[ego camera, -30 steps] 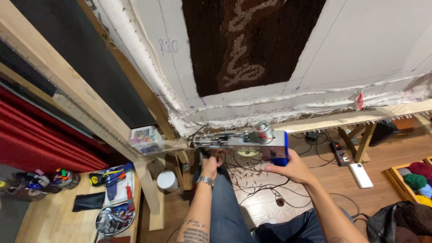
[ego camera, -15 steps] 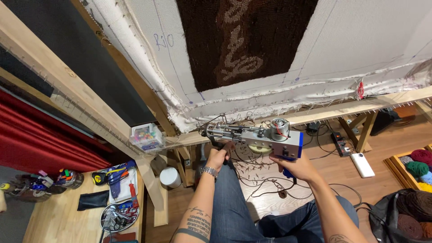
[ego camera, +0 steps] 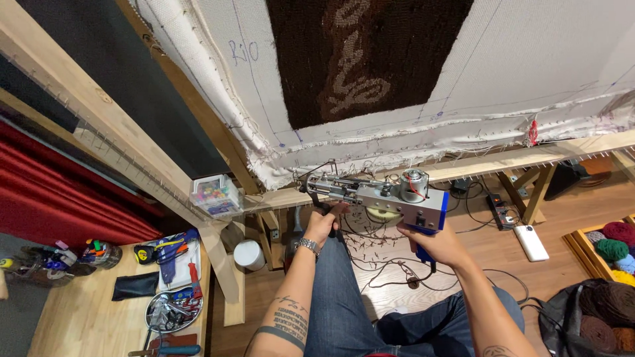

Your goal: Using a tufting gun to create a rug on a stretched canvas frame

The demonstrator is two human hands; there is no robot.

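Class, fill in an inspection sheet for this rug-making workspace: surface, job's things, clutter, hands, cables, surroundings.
Surface: white backing cloth stretched on a wooden frame, with a dark brown tufted patch.
Job's things: metal and blue tufting gun, held in front of the frame's lower rail.
Clutter: clear box of coloured bits; tools on the side bench; yarn balls.
Hands: left hand on the front handle, right hand on the rear grip.
Cables: black cords looping across the floor.
Surroundings: red curtain, wooden floor.
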